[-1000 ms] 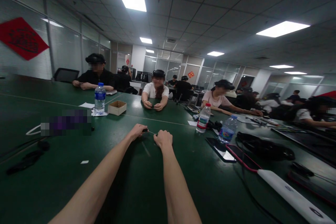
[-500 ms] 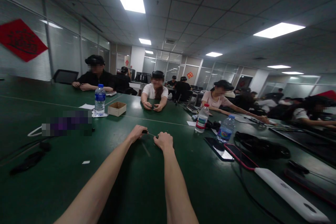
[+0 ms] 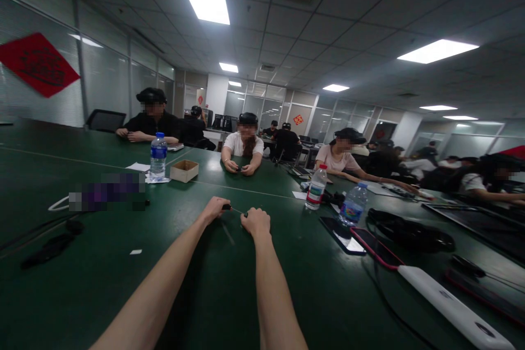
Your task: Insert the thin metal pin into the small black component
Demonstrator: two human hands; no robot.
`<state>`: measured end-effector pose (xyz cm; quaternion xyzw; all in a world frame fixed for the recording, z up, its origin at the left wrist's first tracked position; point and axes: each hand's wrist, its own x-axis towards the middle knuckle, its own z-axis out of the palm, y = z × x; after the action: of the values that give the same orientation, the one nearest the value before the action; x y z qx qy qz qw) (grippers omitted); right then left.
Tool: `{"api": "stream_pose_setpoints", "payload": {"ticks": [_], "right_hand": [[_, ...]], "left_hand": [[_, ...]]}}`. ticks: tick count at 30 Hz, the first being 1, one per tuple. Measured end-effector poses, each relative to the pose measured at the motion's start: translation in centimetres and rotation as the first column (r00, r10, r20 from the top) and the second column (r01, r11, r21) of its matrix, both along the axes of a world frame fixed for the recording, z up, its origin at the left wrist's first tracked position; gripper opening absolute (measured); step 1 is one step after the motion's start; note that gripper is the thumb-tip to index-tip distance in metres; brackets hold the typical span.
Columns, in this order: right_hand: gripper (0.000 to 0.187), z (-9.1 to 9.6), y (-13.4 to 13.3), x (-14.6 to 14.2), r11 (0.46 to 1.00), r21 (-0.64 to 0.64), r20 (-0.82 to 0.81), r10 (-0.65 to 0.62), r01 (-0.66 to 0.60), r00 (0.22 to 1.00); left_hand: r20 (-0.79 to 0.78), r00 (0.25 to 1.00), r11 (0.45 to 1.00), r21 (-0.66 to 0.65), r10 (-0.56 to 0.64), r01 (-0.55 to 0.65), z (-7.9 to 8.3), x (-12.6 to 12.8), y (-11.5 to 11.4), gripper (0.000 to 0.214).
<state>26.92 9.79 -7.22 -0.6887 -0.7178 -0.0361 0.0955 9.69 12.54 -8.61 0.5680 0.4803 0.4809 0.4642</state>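
Both my arms reach forward over a dark green table [image 3: 213,295]. My left hand [image 3: 215,208] is closed in a pinch on a small black end piece. My right hand [image 3: 256,222] is closed too, pinching the other small black end. A thin pale cord [image 3: 237,210] runs taut between the two hands, just above the tabletop. The fingers are mostly hidden behind the backs of my hands.
Two phones [image 3: 343,233] and a white power strip [image 3: 443,304] lie to the right. Water bottles [image 3: 316,188] stand beyond them, another bottle [image 3: 158,157] and a cardboard box [image 3: 184,170] at far left. Black cables [image 3: 47,249] lie left. Several people sit across the table.
My hands hold the same pose with the cord between them. Only the view has shifted slightly.
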Motion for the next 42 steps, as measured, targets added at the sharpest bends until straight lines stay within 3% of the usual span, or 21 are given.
{"api": "stream_pose_setpoints", "payload": {"ticks": [36,42], "right_hand": [[0.041,0.35,-0.78,-0.21,0.998,0.021,-0.001,-0.058,0.058,0.998],[0.038,0.78,-1.0,-0.21,0.998,-0.027,-0.011,-0.06,0.06,0.998]], "left_hand": [[-0.029,1.0,0.998,0.066,-0.01,0.012,0.06,0.17,-0.05,0.033],[-0.023,1.0,0.998,0.065,-0.014,0.015,-0.21,0.26,0.35,0.035]]}}
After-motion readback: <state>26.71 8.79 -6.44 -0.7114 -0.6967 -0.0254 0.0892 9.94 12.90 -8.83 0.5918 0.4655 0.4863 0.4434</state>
